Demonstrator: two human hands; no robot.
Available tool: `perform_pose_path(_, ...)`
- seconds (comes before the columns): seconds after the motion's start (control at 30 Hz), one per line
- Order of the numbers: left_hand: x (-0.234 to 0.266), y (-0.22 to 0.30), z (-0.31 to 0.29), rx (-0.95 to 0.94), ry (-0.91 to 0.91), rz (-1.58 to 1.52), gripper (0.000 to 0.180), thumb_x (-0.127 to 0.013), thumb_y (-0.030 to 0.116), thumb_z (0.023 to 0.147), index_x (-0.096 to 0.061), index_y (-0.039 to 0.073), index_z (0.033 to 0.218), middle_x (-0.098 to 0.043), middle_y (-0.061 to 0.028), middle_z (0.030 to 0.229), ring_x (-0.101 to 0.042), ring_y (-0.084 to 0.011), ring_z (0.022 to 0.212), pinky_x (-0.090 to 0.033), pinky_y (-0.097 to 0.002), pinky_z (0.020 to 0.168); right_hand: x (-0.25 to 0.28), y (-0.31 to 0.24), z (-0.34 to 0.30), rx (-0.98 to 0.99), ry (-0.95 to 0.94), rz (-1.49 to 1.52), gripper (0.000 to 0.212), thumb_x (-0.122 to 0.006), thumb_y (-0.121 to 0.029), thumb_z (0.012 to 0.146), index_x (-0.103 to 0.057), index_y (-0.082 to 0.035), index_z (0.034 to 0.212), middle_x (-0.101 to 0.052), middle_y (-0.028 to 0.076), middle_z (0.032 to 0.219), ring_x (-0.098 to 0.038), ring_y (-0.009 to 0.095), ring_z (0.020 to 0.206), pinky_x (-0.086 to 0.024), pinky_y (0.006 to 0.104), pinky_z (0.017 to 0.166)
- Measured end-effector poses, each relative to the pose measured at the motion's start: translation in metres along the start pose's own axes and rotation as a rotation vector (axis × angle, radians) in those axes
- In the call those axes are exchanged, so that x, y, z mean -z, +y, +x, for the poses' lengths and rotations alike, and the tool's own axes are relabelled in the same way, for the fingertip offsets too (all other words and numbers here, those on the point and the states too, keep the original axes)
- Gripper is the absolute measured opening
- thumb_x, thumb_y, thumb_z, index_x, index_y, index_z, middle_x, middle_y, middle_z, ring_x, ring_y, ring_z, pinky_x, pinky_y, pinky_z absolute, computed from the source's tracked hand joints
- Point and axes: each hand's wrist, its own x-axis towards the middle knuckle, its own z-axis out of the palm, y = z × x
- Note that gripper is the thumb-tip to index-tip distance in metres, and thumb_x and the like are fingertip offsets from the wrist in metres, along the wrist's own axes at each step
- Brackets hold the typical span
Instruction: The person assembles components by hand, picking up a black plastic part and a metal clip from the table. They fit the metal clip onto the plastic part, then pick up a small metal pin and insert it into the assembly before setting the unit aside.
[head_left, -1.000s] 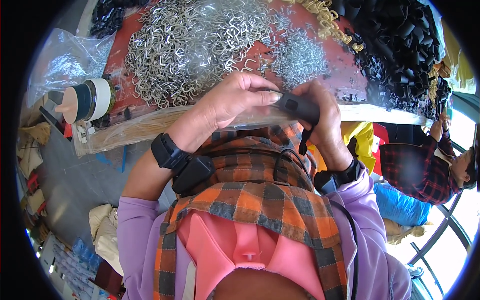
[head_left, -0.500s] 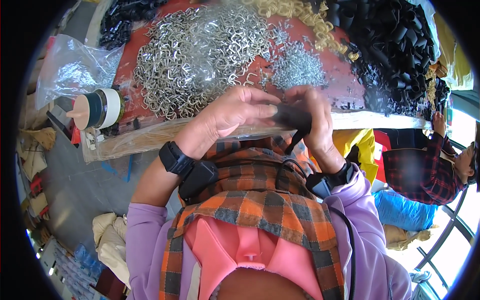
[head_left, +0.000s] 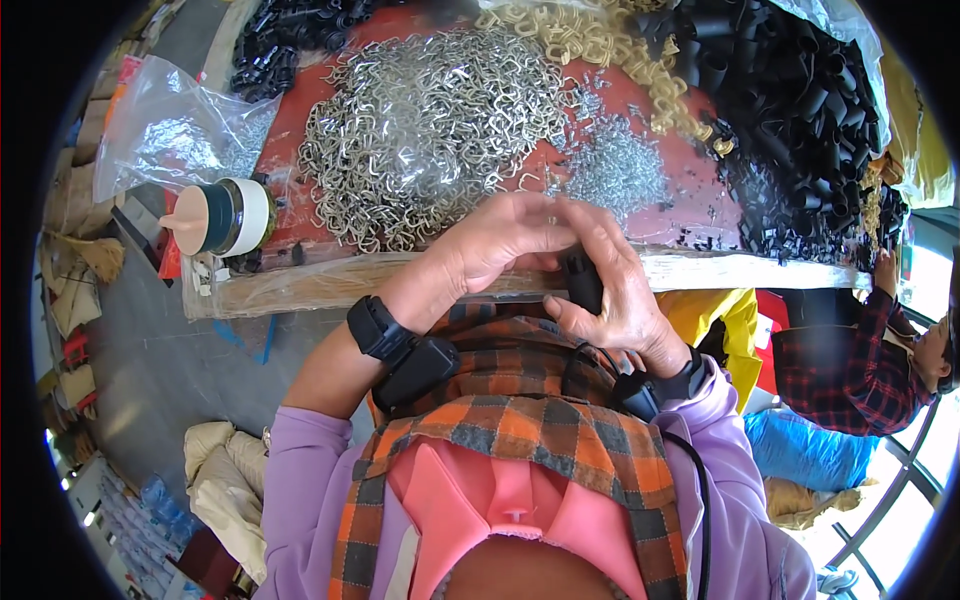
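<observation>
My right hand (head_left: 622,290) is closed around a short black plastic tube-like piece (head_left: 583,283), held slanted just off the table's near edge. Against its upper end, my left hand (head_left: 497,243) brings thumb and fingers together. Whatever lies between those left fingertips is hidden by the fingers. Just beyond my hands lies a pile of small silvery metal bits (head_left: 617,170). A large heap of curved metal hooks (head_left: 425,130) spreads to its left.
Gold-coloured clips (head_left: 600,50) lie at the back, beside a heap of black plastic pieces (head_left: 800,110) on the right. A lidded jar (head_left: 240,217) and a clear plastic bag (head_left: 175,135) sit at the left. Another person (head_left: 860,370) works at the far right.
The black piece has swung from lying nearly sideways to more upright and come closer to me. My right fingers now reach over toward the left fingertips. The view has shifted slightly.
</observation>
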Motion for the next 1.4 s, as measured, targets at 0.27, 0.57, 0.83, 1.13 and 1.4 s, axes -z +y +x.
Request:
perform_pose_path(0.27,0.002,-0.006,0.003,-0.09,-0.066,0.039,0.036,-0.06,0.008,0.072,-0.048,0.0,0.105,-0.055,-0.0068,0.094,-0.053,-0.0135,0.086,-0.044,-0.0259,0.074,-0.002,0.004,0.005,0.015,0.096,-0.025,0.072,-0.06,-0.032,0.063,-0.031,0.003,0.118,-0.04,0.022,0.109,-0.04,0.034,0.103,-0.032,0.0381,0.086)
perform_pose_path(0.57,0.003,-0.005,0.003,-0.032,0.008,0.039,0.038,-0.06,0.008,0.072,-0.047,0.0,0.106,-0.056,-0.0058,0.089,-0.054,-0.011,0.079,-0.045,-0.0237,0.071,-0.021,0.0,0.003,-0.065,0.283,-0.062,0.07,-0.064,-0.021,0.06,-0.032,0.0,0.119,-0.038,0.021,0.112,-0.041,0.034,0.102,-0.036,0.0385,0.085)
perform_pose_path(0.83,0.004,-0.008,-0.001,0.0,-0.023,-0.057,0.038,-0.056,0.016,0.077,-0.044,0.0,0.108,-0.056,-0.0089,0.087,-0.055,-0.0133,0.074,-0.046,-0.026,0.071,0.002,0.021,0.001,0.002,0.484,0.021,0.048,-0.057,-0.026,0.066,-0.046,0.001,0.104,-0.052,0.015,0.093,-0.052,0.024,0.085,-0.042,0.0303,0.072)
perform_pose_path(1.13,-0.001,0.001,0.003,0.011,0.046,-0.056,0.04,-0.05,0.023,0.081,-0.04,-0.001,0.112,-0.056,-0.0108,0.084,-0.056,-0.0158,0.073,-0.047,-0.0274,0.069,0.034,0.016,-0.023,-0.197,0.577,0.479,0.047,-0.049,-0.033,0.07,-0.047,0.004,0.098,-0.055,0.014,0.088,-0.052,0.02,0.082,-0.04,0.0286,0.076)
perform_pose_path(1.4,0.0,0.0,0.004,-0.031,0.079,-0.063,0.037,-0.048,0.024,0.082,-0.042,-0.001,0.109,-0.056,-0.0106,0.084,-0.056,-0.0155,0.073,-0.047,-0.0273,0.069,0.026,0.013,-0.028,-0.251,0.375,0.527,0.038,-0.047,-0.028,0.069,-0.049,0.004,0.089,-0.055,0.013,0.083,-0.052,0.019,0.077,-0.04,0.0273,0.072)
